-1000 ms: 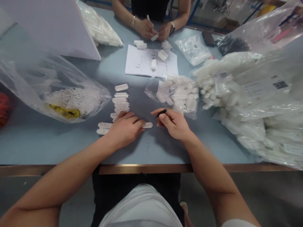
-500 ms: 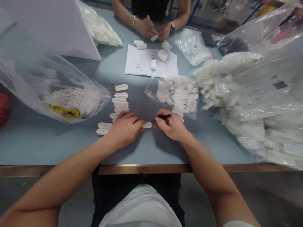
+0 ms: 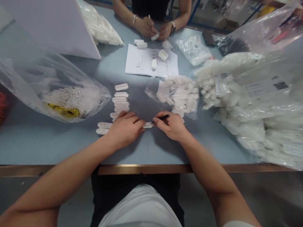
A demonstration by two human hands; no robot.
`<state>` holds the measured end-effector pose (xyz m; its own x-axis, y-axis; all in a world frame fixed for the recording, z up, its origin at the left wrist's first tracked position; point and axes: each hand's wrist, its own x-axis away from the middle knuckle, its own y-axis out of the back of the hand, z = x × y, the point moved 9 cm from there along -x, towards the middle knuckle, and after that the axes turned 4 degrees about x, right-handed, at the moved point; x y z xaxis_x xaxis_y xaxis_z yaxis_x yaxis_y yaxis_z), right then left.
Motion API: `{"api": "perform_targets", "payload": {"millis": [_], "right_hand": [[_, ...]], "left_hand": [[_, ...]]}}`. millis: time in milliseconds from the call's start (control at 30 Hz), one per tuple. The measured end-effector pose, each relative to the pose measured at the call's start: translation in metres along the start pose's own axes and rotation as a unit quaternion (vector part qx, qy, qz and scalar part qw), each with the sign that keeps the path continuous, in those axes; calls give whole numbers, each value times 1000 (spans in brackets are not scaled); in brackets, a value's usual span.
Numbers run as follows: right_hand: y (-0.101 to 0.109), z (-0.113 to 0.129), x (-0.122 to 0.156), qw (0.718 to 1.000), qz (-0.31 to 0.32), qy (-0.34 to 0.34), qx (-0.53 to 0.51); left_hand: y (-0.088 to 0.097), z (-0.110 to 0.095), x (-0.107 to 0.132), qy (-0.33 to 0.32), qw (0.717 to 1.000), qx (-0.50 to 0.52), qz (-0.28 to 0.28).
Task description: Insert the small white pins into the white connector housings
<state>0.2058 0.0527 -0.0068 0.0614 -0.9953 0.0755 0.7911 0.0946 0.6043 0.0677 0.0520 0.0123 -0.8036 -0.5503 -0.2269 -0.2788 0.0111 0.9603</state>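
Note:
My left hand (image 3: 125, 128) is closed at the fingertips on one end of a small flat white plastic strip (image 3: 148, 125) with a row of small dark marks or holes. The strip lies on the table, its left end hidden under my fingers. My right hand (image 3: 172, 126) pinches a thin black pointed tool (image 3: 163, 117), whose tip is at the strip's right part. Whether it is a pen or tweezers is too small to tell. Beside my left hand lie a column of similar white strips (image 3: 121, 104) and a further pair (image 3: 104, 125), partly covered by the hand.
An open clear bag of white pieces (image 3: 184, 94) lies just beyond my right hand. Large filled bags (image 3: 255, 94) crowd the right side; another bag with small white parts (image 3: 71, 97) lies left. Across the table, a co-worker's hands (image 3: 153, 30) work above printed paper (image 3: 134, 61).
My right hand has shifted slightly, with the black tool's tip moving left onto the strip and the fingers closing in nearer to it. My left hand stays in place.

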Motion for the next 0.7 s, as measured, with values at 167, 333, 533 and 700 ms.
{"api": "perform_targets", "payload": {"millis": [167, 333, 533, 700], "right_hand": [[1, 3, -2, 999, -24, 14, 40], [1, 4, -3, 998, -27, 24, 48], [3, -3, -2, 999, -36, 9, 7], [5, 0, -2, 998, -37, 25, 33]], "left_hand": [[-1, 1, 0, 4, 1000, 4, 8], [-1, 1, -2, 3, 1000, 5, 14], [-2, 2, -2, 8, 1000, 15, 19], [-2, 1, -1, 5, 1000, 12, 12]]}}
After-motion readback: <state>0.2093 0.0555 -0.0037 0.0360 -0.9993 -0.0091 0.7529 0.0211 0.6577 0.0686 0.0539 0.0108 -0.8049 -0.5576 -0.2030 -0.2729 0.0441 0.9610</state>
